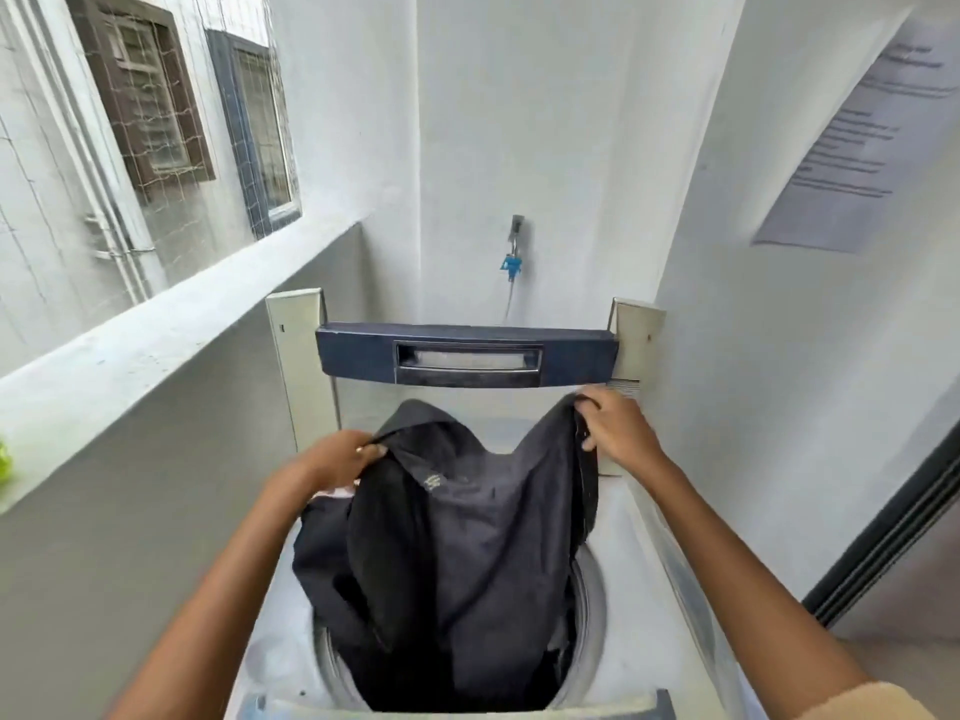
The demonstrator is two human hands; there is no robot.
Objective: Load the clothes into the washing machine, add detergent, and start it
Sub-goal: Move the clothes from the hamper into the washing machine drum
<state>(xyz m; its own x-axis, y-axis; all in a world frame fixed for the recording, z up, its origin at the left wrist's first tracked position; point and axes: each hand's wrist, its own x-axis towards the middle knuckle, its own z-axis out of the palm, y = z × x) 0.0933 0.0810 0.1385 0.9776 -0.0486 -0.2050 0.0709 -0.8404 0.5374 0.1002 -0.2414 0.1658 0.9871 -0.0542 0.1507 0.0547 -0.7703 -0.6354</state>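
Gripping the dark garment (pixel 467 537) with left hand (pixel 337 459) and right hand (pixel 618 428), lower it loosely, evenly into the drum (pixel 592 615).

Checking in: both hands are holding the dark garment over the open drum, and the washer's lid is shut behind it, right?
Not quite. The lid is raised, standing upright behind the drum, as the head view shows. The rest holds: the left hand and right hand each have a grip on the dark garment, which hangs into the open drum.
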